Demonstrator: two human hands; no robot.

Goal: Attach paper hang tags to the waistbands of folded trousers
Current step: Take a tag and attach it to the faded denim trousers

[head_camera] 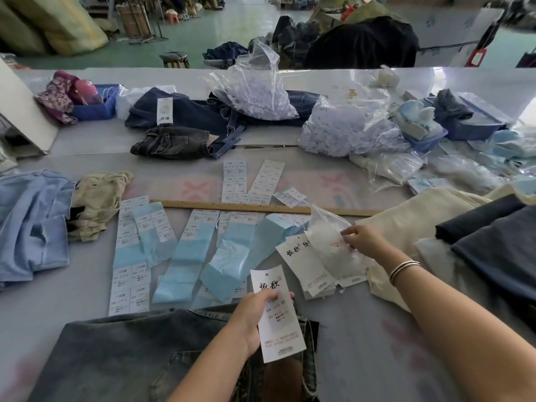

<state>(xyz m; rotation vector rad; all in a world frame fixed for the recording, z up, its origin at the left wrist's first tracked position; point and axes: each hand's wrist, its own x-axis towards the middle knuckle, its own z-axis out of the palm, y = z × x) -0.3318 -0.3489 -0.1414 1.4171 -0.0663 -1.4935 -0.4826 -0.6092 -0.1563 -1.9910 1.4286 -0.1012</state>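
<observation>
Grey folded trousers (121, 355) lie at the near table (362, 358) edge; over their waistband the left hand (249, 317) grips a white paper tag (280, 320), while the right hand (364, 237) pinches a clear plastic bag (327, 239) beside more tags (304, 262)

Grey trousers (116, 358) cut off by the lower edge; waistband partly hidden behind the hang tag (278, 311) and left hand (252, 317). Small print on the sticker sheets (130, 256) illegible. Contents of the clear bag (327, 242) indistinct.
</observation>
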